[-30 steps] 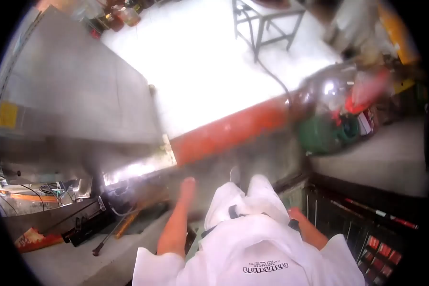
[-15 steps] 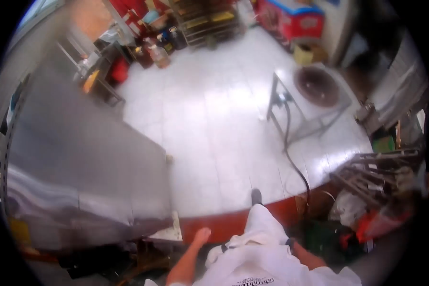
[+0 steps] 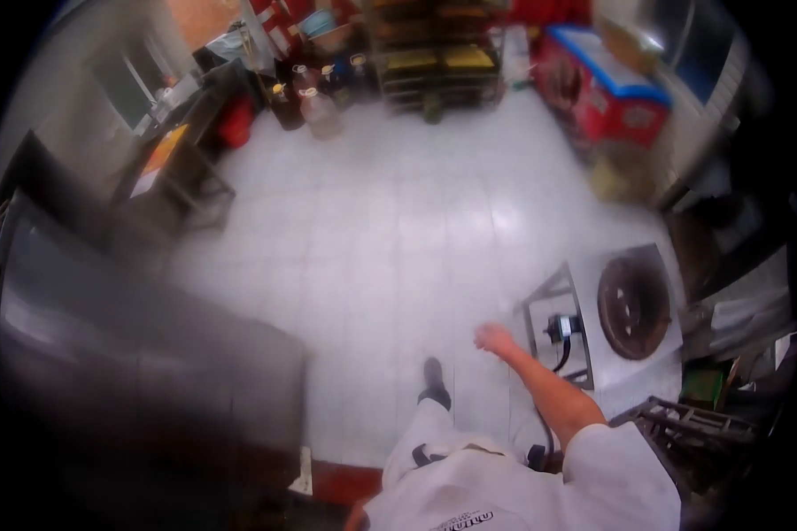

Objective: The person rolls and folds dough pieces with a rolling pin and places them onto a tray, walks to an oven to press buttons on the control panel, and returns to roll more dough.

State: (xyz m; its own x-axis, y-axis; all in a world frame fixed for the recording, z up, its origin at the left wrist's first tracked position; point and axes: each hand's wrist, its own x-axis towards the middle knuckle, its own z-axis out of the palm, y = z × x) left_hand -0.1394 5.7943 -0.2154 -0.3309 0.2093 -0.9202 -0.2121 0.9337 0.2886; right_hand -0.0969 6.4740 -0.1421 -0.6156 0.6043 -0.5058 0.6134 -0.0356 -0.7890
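Note:
My right hand [image 3: 494, 339] swings out in front of me over the tiled floor, its fingers loosely curled with nothing visible in them. Just to its right stands a low metal burner stand [image 3: 593, 305] with a round dark burner [image 3: 635, 308] set in its top. A dark valve fitting [image 3: 561, 328] with a hose is the part of the stand closest to that hand. Of my left arm [image 3: 356, 516] only a sliver shows at the bottom edge; the left hand itself is out of view.
A large stainless steel counter or cabinet [image 3: 150, 354] fills the left side. Pale floor tiles [image 3: 354, 239] stretch ahead. At the back are several large jugs [image 3: 319, 111], a tray rack [image 3: 438, 62] and a red chest with a blue rim [image 3: 607, 97]. Metal frames [image 3: 700, 434] sit right.
I have stepped forward, and the red threshold has slid toward the bottom. My right hand has swung forward into view; my left has dropped back out of view. The burner stand is nearer.

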